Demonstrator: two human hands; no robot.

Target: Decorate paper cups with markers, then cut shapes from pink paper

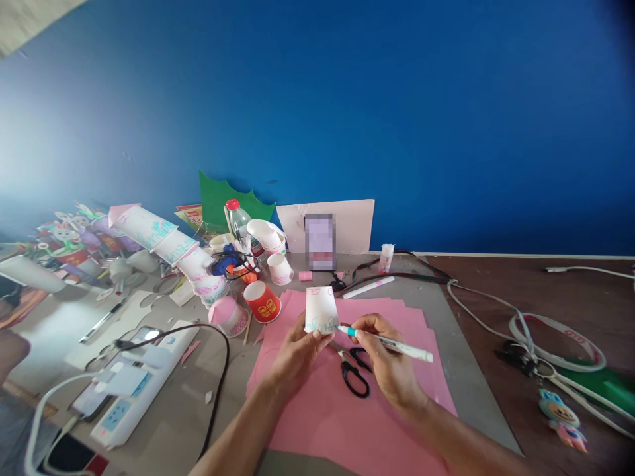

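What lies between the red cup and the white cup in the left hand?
In the head view, only pink paper shows between the red cup and the held white cup.

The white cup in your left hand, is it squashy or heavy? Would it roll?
The white cup looks like paper, so a hard squeeze would probably dent it. It's likely light: the left hand grips it only near its wider end. Its round, sloping sides might make it roll if pushed over.

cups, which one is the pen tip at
The white cup in the left hand, teal-marked low down; the others sit away from the pen.
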